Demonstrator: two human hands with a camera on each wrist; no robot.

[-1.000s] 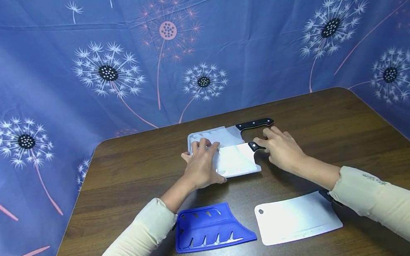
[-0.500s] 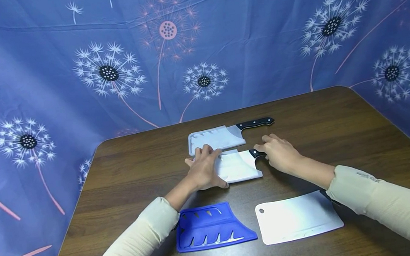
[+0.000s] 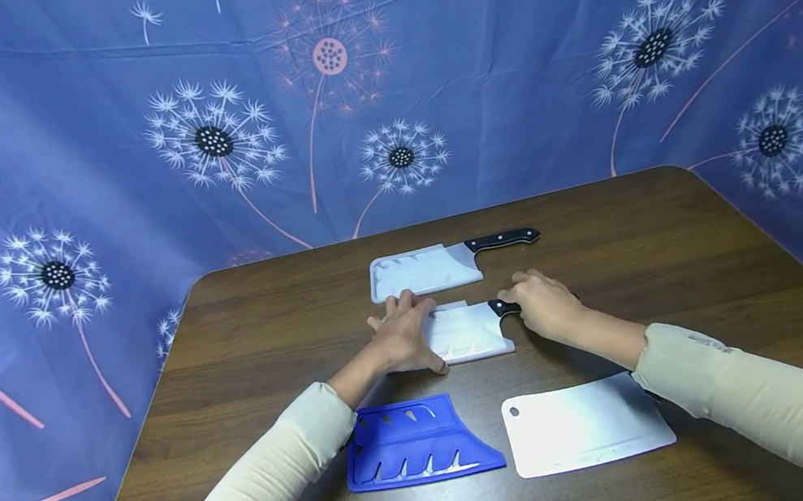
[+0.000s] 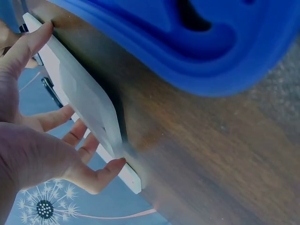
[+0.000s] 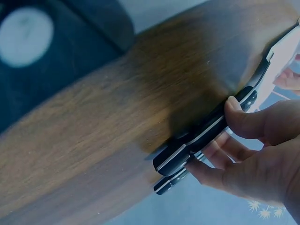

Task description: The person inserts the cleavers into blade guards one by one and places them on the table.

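At nine o'clock on the sheath (image 3: 465, 332), our left hand (image 3: 405, 338) grips, fingers apart. Our right hand (image 3: 550, 307) clamps the handle (image 3: 504, 306).

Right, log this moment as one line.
left grip: holds white sheath | right grip: holds black handle | behind: second sheathed cleaver | nearer: blue sheath, bare cleaver

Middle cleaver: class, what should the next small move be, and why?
Probably ease the right-hand grip off the black handle: the blade mostly sits inside its white sheath, which the left-hand grip holds, while a bare cleaver lies beside the blue sheath.
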